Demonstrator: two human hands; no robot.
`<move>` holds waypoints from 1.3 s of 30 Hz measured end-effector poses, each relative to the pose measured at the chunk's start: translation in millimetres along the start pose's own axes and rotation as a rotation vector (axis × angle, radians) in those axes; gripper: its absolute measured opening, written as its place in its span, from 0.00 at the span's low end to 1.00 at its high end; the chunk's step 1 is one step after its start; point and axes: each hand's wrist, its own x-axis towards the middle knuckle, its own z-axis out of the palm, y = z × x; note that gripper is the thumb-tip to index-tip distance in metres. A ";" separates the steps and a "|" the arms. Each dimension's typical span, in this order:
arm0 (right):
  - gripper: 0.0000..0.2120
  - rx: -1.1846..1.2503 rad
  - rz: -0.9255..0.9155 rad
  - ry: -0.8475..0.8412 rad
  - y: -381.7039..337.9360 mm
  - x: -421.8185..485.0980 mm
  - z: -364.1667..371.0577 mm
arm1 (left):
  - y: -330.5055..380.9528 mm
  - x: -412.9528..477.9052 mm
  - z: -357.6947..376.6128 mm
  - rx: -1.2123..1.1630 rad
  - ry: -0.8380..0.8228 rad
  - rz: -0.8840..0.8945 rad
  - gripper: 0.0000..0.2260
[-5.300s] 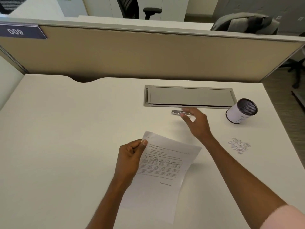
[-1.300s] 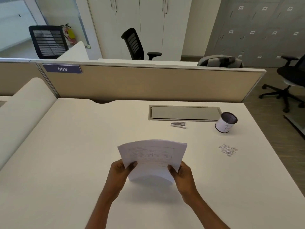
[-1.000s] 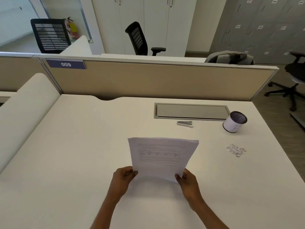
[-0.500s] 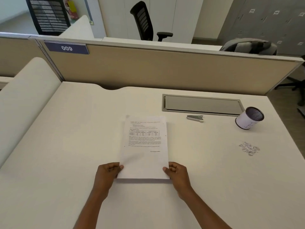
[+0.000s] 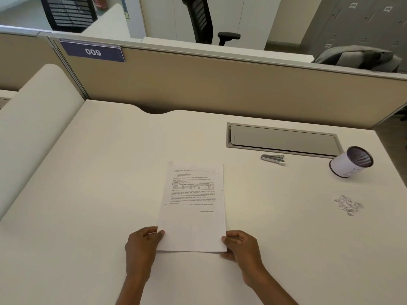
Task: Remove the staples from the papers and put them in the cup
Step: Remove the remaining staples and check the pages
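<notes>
A stack of printed white papers [image 5: 192, 208] lies flat on the desk in front of me. My left hand [image 5: 142, 246] holds its lower left corner, thumb on top. My right hand [image 5: 241, 246] holds the lower right corner the same way. A metal staple remover [image 5: 273, 159] lies on the desk to the far right of the papers. Further right stands a white cup [image 5: 349, 165] with a dark inside. A small heap of pulled staples [image 5: 348, 205] lies on the desk in front of the cup.
The white desk [image 5: 88, 194] ends at a beige partition [image 5: 220, 89] with a "009" label [image 5: 93, 51]. A grey cable hatch [image 5: 282, 139] sits in the desk behind the staple remover. The desk's right edge runs just past the cup.
The papers, held upright in both hands a second ago, have been laid flat on the desk. Both hands stay on the lower corners. Earlier my right hand let go of the staple remover.
</notes>
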 end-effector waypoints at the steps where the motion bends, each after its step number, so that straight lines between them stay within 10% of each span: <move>1: 0.05 0.012 0.001 0.003 2.2 -1.2 0.3 | -1.9 -2.0 1.7 -0.007 0.013 -0.007 0.06; 39: 0.06 -0.085 -0.194 0.319 -137.9 129.1 86.3 | 118.5 164.6 78.7 0.048 0.198 0.226 0.09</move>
